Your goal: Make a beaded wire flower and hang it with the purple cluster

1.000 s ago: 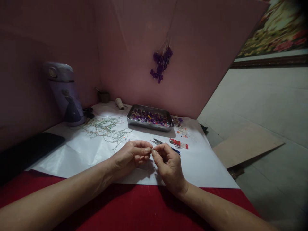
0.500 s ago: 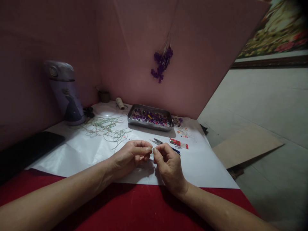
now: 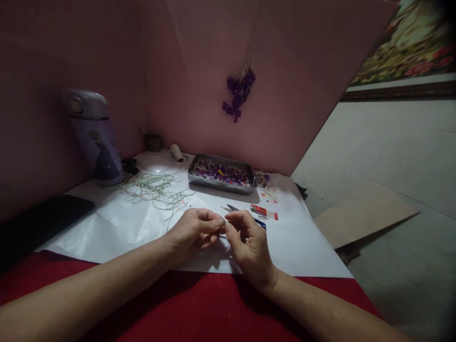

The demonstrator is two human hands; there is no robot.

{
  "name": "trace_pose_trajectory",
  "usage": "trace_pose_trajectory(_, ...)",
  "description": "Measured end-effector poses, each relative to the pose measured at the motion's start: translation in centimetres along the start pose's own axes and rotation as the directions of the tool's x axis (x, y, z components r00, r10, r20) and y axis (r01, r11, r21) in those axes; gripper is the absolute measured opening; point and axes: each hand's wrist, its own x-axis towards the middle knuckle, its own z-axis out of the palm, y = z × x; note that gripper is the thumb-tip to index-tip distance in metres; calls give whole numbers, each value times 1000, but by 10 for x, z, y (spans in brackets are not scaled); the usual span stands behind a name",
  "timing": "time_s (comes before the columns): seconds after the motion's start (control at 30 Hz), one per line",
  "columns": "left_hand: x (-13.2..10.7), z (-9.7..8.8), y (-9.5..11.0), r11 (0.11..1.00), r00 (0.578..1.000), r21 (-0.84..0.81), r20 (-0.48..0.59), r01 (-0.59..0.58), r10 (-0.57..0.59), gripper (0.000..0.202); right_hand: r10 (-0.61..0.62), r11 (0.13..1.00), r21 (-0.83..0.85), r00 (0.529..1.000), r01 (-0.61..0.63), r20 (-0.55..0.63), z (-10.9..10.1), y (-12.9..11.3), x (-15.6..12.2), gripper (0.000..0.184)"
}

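Note:
Thumb and fingertips of my left hand [image 3: 199, 230] are pinched together over the white paper. Against them my right hand [image 3: 249, 244] pinches too, the fingertips of both hands meeting. Something thin and pale shows at that meeting point, too small to name. Just beyond my hands lie scissors [image 3: 261, 223] with dark blue handles, partly covered by my right hand. A red lighter [image 3: 258, 209] rests beside them. Farther back stands a metal tray [image 3: 223, 186] of purple and mixed beads. Left of my hands spreads a tangle of green cord [image 3: 153, 187].
A lilac bottle [image 3: 94, 137] stands at the left, near a black flat object [image 3: 46, 221]. A thread spool [image 3: 176, 153] and a small dark pot [image 3: 153, 142] are at the back. Loose beads [image 3: 270, 194] lie right of the tray. Purple beadwork [image 3: 238, 97] hangs on the pink wall.
My right fingertips have closed in on the left ones, so the small gap between them is gone. Other things on the table stay in place.

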Motion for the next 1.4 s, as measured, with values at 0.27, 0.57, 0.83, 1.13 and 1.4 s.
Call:
trace_pose_trajectory(0.27, -4, 5, 13, 839, 925, 456, -82, -297, 372, 16, -119, 993, -21, 990, 118, -77, -5, -4, 4, 18)
trace_pose_trajectory(0.57, -8, 6, 22, 571, 723, 527, 128, -629, 679, 4, -141, 985, 96, 989, 144, -39, -4, -4, 6, 19)
trace_pose_trajectory(0.83, -5, 4, 16, 447, 644, 544, 243, -710, 726, 10, -173, 960, 227, 985, 164, 21, -7, -7, 4, 18)
trace_pose_trajectory(1.13, -6, 4, 17, 507, 697, 551, 207, -663, 687, 6, -149, 946, 297, 988, 132, 33, -6, -7, 4, 12)
trace_pose_trajectory(1.4, 8, -9, 10, 611, 921, 717, 113, -335, 372, 21, -51, 929, 362, 994, 83, -97, -8, -13, 8, 10)
